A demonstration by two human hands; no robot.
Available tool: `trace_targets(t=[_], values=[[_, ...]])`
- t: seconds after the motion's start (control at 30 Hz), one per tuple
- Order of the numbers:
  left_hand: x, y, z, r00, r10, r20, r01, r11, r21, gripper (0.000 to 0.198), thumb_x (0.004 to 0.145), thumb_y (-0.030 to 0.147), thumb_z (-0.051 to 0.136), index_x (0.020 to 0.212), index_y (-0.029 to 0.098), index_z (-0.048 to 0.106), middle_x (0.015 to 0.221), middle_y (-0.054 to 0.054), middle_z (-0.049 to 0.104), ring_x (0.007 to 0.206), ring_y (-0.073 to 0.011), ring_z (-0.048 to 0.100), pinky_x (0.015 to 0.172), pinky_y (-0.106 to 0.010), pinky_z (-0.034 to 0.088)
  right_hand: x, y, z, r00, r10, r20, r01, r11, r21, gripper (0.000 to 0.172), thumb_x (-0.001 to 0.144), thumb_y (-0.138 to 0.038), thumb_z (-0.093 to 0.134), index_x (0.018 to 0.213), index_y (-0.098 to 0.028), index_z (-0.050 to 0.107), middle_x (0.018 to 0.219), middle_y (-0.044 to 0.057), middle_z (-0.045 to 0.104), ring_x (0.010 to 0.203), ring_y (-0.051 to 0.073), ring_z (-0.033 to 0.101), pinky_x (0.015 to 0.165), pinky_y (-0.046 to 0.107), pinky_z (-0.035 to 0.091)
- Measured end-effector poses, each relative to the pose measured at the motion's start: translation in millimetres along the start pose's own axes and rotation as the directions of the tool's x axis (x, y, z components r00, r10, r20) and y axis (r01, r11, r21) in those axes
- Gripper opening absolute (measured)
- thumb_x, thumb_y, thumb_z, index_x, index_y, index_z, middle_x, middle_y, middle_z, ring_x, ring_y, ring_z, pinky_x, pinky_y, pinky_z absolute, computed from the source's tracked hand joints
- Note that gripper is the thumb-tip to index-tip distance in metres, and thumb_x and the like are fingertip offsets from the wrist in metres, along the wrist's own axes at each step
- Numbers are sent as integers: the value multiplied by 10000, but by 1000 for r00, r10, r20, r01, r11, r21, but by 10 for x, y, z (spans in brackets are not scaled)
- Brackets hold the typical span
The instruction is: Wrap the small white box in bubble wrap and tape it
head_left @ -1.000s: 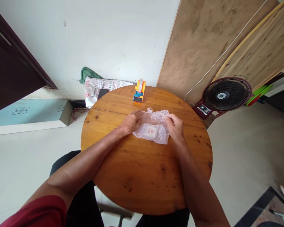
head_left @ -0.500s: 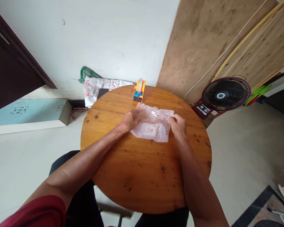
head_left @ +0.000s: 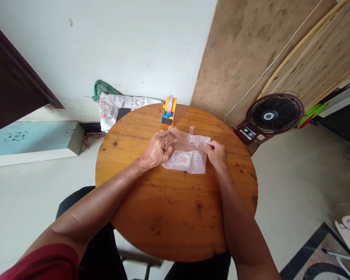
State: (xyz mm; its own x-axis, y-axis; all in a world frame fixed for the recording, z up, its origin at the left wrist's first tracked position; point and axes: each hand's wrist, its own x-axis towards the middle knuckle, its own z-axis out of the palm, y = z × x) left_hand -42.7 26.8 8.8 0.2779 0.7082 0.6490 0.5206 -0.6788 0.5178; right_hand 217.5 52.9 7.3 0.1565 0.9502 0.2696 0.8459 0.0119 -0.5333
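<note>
A sheet of bubble wrap (head_left: 192, 144) lies spread on the round wooden table (head_left: 175, 221). On its near part rests a small whitish packet with red marks (head_left: 183, 160), seen through the clear wrap. My left hand (head_left: 160, 148) is at the left edge of the sheet, its fingers curled; whether they pinch the wrap is hidden. With thumb and fingers pressed together, my right hand (head_left: 216, 152) holds the sheet's right edge.
Behind the wrap stands an orange and blue tape dispenser (head_left: 169, 112), and a short strip of tape (head_left: 191, 130) lies at the sheet's far edge. A fan (head_left: 269, 116) is right of the table. A printed white sack (head_left: 107, 116) is behind its left edge.
My left hand has shifted slightly toward me, its fingers more curled. The sheet's far edge lies flatter, and the tape strip there now stands out. The whole view has moved a little.
</note>
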Motion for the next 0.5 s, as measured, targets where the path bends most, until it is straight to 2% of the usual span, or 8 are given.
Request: trace_targets(t=[0.1, 0.23, 0.3, 0.37, 0.43, 0.5], values=[[-8, 24, -21, 981, 34, 192, -15, 995, -99, 315, 820, 241, 534, 1081, 123, 664, 1070, -126, 692, 1005, -245, 634, 919, -388, 495, -4, -9, -4, 1000, -5, 9, 5, 1000, -16, 243, 786, -367, 528, 725, -194, 688, 729, 51, 702, 697, 201, 598, 628, 287, 387], [-15, 56, -44, 904, -80, 420, 105, 994, -37, 584, 811, 350, 613, 1353, 153, 518, 1150, -125, 682, 1090, -285, 617, 942, -419, 485, -15, -21, -5, 1000, -24, 15, 24, 1000, 0, 240, 792, -364, 526, 741, -195, 688, 756, 55, 714, 721, 204, 612, 646, 289, 395], [-1, 91, -70, 879, -130, 459, 158, 987, -24, 637, 796, 372, 640, 1382, 166, 497, 1104, -112, 692, 1038, -273, 632, 914, -403, 490, -20, -28, -10, 999, -32, 13, 32, 999, 6, 238, 791, -365, 530, 739, -194, 687, 757, 55, 715, 718, 204, 611, 644, 290, 391], [22, 142, -113, 863, -191, 467, 233, 972, -33, 625, 783, 377, 650, 1357, 160, 529, 1022, -89, 696, 895, -223, 651, 823, -347, 505, -22, -33, -17, 999, -33, 10, 33, 999, 6, 238, 793, -364, 530, 731, -194, 685, 748, 53, 713, 706, 203, 606, 638, 290, 385], [46, 202, -177, 833, -269, 483, 341, 938, -66, 575, 779, 381, 646, 1305, 158, 575, 919, -46, 686, 711, -150, 618, 688, -277, 490, -20, -37, -24, 1000, -25, 11, 25, 1000, -4, 236, 794, -360, 530, 728, -195, 686, 745, 52, 712, 701, 202, 603, 634, 290, 378], [61, 258, -262, 801, -308, 513, 439, 885, -154, 484, 792, 375, 629, 1216, 141, 629, 845, -20, 671, 615, -105, 563, 601, -233, 451, -15, -38, -28, 1000, -10, 12, 10, 1000, -22, 234, 794, -358, 534, 733, -196, 691, 751, 53, 714, 707, 203, 604, 634, 290, 374]])
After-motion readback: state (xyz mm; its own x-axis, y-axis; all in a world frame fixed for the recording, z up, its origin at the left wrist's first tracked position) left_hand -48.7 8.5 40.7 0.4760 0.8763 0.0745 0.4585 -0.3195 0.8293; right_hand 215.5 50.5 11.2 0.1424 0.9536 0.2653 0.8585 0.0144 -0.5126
